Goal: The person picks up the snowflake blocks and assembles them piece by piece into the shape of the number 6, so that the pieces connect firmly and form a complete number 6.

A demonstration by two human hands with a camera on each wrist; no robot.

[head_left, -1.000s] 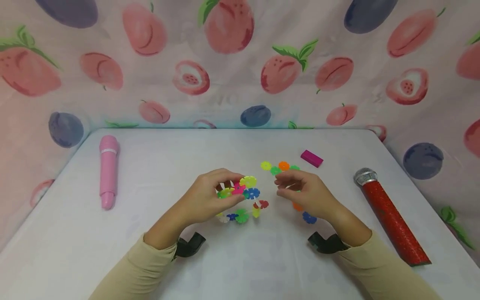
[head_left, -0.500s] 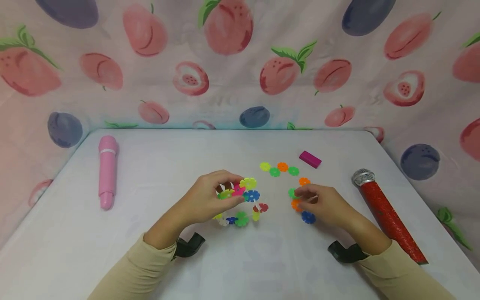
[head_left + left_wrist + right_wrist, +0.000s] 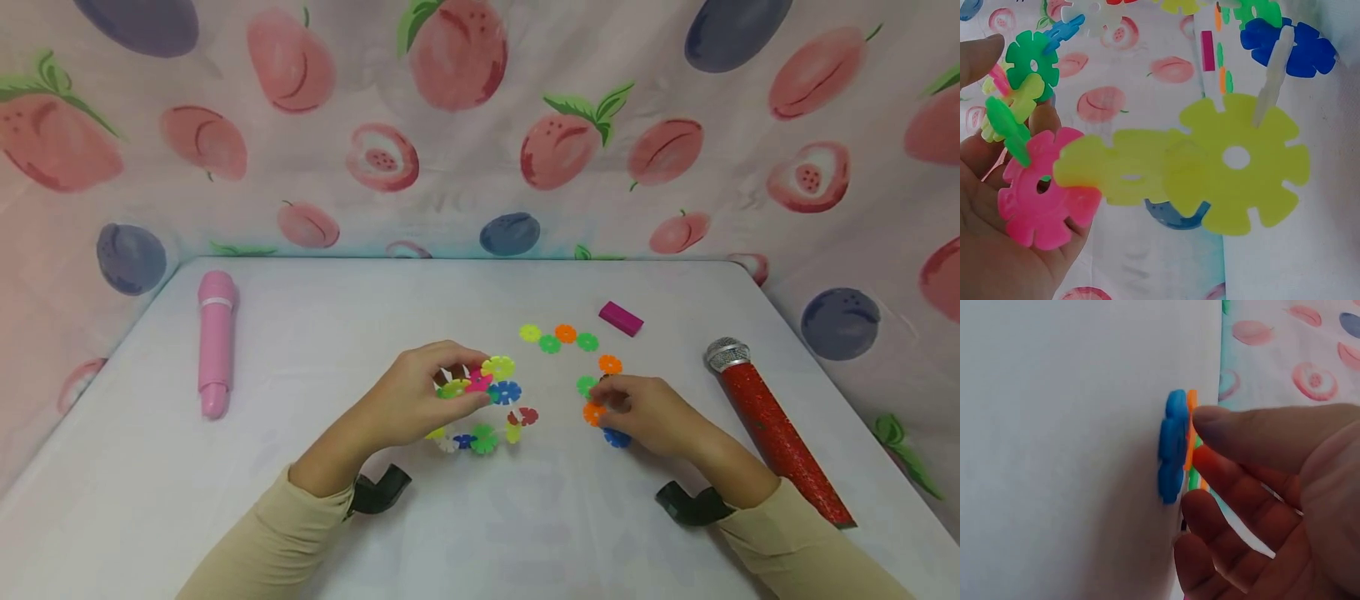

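Note:
My left hand [image 3: 416,400] holds up a loop of linked plastic flower discs [image 3: 504,392] in yellow, pink, blue, green, red and white. In the left wrist view a yellow disc [image 3: 1247,169] and a pink disc [image 3: 1047,200] stand out on this chain, slotted into each other edge to face. My right hand [image 3: 652,417] is down at the loose flower discs, its thumb and index fingertips right at an orange disc [image 3: 593,414]. A blue disc [image 3: 1174,447] lies just beside those fingertips, partly hidden by the hand in the head view.
More loose discs, among them a yellow one [image 3: 530,333] and an orange one [image 3: 611,364], curve across the white table. A magenta block [image 3: 621,318] lies behind them. A pink toy microphone [image 3: 217,346] is at left, a red glittery microphone [image 3: 783,437] at right.
My right hand has moved right and toward me from above the back discs, down to the orange disc. The left hand stays in place, holding the loop.

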